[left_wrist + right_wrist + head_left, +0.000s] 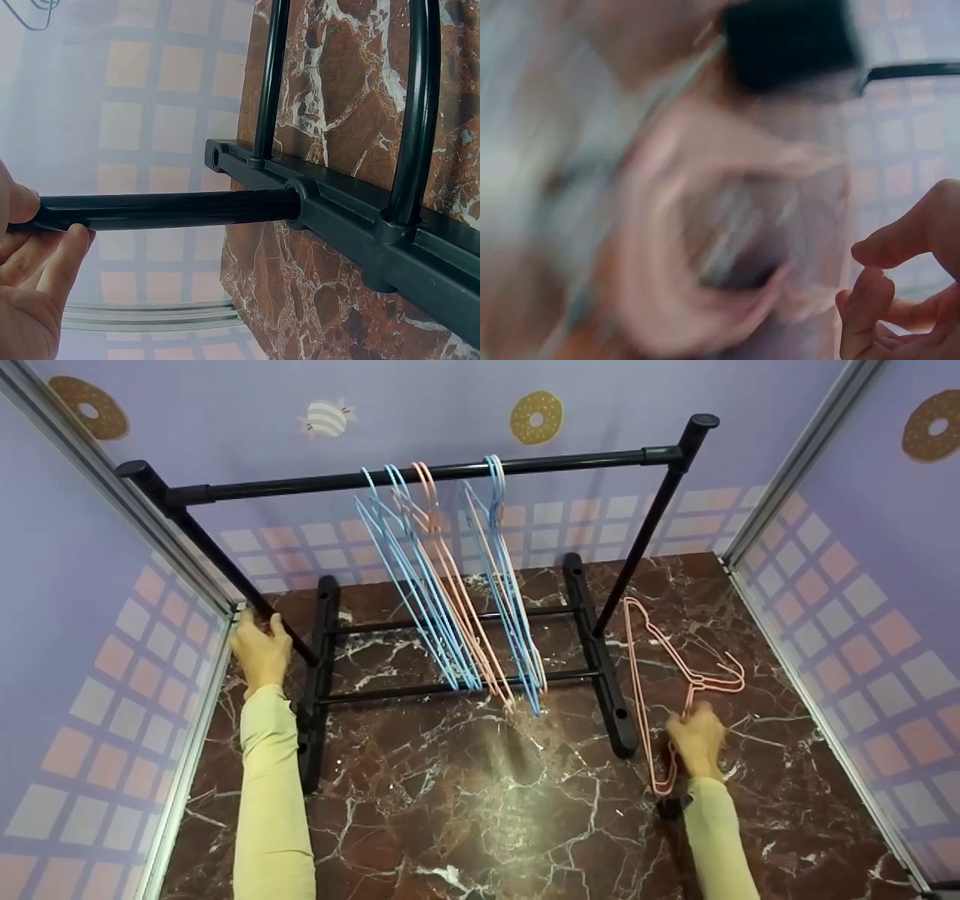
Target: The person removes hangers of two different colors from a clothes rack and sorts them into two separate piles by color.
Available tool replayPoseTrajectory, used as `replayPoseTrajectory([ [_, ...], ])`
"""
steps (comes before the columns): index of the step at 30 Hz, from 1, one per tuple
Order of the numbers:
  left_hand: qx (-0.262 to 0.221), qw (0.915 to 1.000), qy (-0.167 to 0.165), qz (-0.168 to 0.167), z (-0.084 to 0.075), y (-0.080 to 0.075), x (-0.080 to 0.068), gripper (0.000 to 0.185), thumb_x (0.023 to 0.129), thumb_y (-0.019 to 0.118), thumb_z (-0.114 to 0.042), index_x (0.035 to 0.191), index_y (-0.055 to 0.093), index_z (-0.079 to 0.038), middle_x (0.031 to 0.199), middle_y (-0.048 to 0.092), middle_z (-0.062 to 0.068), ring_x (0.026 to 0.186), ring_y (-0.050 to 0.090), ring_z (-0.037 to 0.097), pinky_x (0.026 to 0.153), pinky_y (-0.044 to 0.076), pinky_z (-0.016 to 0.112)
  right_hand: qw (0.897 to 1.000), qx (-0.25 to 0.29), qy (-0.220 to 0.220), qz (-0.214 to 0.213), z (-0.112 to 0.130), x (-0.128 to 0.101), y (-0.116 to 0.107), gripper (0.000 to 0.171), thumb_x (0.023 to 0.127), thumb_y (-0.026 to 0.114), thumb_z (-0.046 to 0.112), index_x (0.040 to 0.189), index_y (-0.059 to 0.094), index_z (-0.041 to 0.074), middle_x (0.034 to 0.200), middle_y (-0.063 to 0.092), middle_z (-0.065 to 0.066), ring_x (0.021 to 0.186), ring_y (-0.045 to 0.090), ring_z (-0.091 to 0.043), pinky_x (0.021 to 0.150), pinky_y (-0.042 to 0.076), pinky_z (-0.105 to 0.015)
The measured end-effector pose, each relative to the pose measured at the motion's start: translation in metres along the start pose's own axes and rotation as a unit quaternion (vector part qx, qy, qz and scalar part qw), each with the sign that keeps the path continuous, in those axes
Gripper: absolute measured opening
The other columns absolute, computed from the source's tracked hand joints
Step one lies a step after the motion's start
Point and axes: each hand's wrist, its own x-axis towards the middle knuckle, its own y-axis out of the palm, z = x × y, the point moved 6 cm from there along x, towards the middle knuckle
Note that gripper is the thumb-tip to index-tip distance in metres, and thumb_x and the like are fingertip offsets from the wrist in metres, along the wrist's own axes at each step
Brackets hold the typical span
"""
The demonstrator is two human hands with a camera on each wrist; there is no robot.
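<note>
My left hand grips the left upright post of a black clothes rack, thumb on one side and fingers on the other. To the right of the rack, my right hand pinches a pink clothes hanger by one sloping arm, its hook pointing right. The hook's wire looks doubled; I cannot tell whether there is one hanger or two. In the right wrist view the pink hanger is blurred, beside the fingertips. Several blue and pink hangers hang from the rack's top bar.
The rack's right foot lies between the hung hangers and my right hand. Patterned walls enclose the brown marbled floor at the left, back and right. Two low crossbars join the rack's feet.
</note>
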Motion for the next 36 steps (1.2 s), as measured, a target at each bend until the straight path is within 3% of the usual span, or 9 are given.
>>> replayPoseTrajectory([
  [4, 0.004, 1.0000, -0.008, 0.003, 0.000, 0.000, -0.001, 0.033, 0.100, 0.058, -0.017, 0.125, 0.061, 0.004, 0.117, 0.069, 0.026, 0.119, 0.058, 0.047, 0.107, 0.042, 0.051, 0.995, 0.046, -0.086, -0.019, 0.056, 0.005, 0.006, 0.022, 0.088, 0.066, 0.006, 0.103, 0.065, -0.009, 0.089, 0.072, -0.028, 0.082, 0.068, -0.047, 0.079, 0.050, -0.057],
  [8, 0.008, 0.9999, -0.008, 0.008, 0.000, 0.002, -0.002, 0.034, 0.100, 0.058, -0.017, 0.125, 0.061, 0.005, 0.118, 0.069, 0.027, 0.120, 0.056, 0.049, 0.107, 0.041, 0.052, 0.983, 0.097, -0.157, -0.027, 0.114, 0.006, 0.009, 0.017, 0.088, 0.067, 0.004, 0.102, 0.067, -0.006, 0.084, 0.070, -0.022, 0.074, 0.063, -0.034, 0.072, 0.049, -0.041],
  [12, 0.007, 1.0000, 0.001, 0.004, -0.002, 0.003, -0.002, 0.033, 0.099, 0.058, -0.015, 0.123, 0.061, 0.006, 0.115, 0.069, 0.028, 0.117, 0.058, 0.049, 0.105, 0.042, 0.052, 0.969, 0.129, -0.212, -0.019, 0.163, 0.004, 0.009, 0.013, 0.089, 0.067, 0.003, 0.100, 0.068, -0.004, 0.081, 0.069, -0.016, 0.068, 0.058, -0.021, 0.066, 0.043, -0.024],
  [15, 0.004, 1.0000, 0.008, 0.000, -0.002, 0.003, -0.002, 0.031, 0.099, 0.058, -0.014, 0.122, 0.061, 0.006, 0.113, 0.070, 0.028, 0.114, 0.059, 0.049, 0.104, 0.043, 0.052, 0.958, 0.153, -0.241, -0.005, 0.192, 0.002, 0.009, 0.013, 0.089, 0.067, 0.002, 0.100, 0.067, -0.005, 0.080, 0.069, -0.014, 0.067, 0.058, -0.018, 0.064, 0.045, -0.022],
  [19, 0.005, 0.9999, 0.012, -0.005, -0.002, 0.001, -0.002, 0.031, 0.099, 0.059, -0.014, 0.121, 0.062, 0.007, 0.112, 0.069, 0.029, 0.114, 0.059, 0.050, 0.102, 0.044, 0.053, 0.948, 0.162, -0.275, 0.013, 0.222, 0.001, 0.008, 0.013, 0.091, 0.067, 0.003, 0.101, 0.067, -0.005, 0.081, 0.069, -0.014, 0.068, 0.060, -0.019, 0.065, 0.049, -0.028],
  [24, 0.008, 0.9999, 0.010, 0.000, -0.001, 0.000, -0.001, 0.032, 0.099, 0.059, -0.015, 0.122, 0.061, 0.007, 0.114, 0.069, 0.030, 0.115, 0.059, 0.051, 0.104, 0.044, 0.054, 0.942, 0.150, -0.301, 0.023, 0.251, 0.000, 0.004, 0.014, 0.093, 0.065, 0.006, 0.104, 0.067, -0.003, 0.085, 0.069, -0.013, 0.070, 0.063, -0.022, 0.068, 0.048, -0.031],
  [36, 0.007, 0.9999, 0.007, 0.008, 0.002, 0.001, 0.000, 0.034, 0.100, 0.058, -0.017, 0.124, 0.061, 0.007, 0.119, 0.067, 0.030, 0.119, 0.056, 0.052, 0.107, 0.041, 0.055, 0.918, 0.179, -0.350, 0.062, 0.296, -0.004, -0.003, 0.017, 0.095, 0.064, 0.007, 0.109, 0.066, -0.004, 0.095, 0.072, -0.014, 0.078, 0.068, -0.022, 0.070, 0.056, -0.032],
])
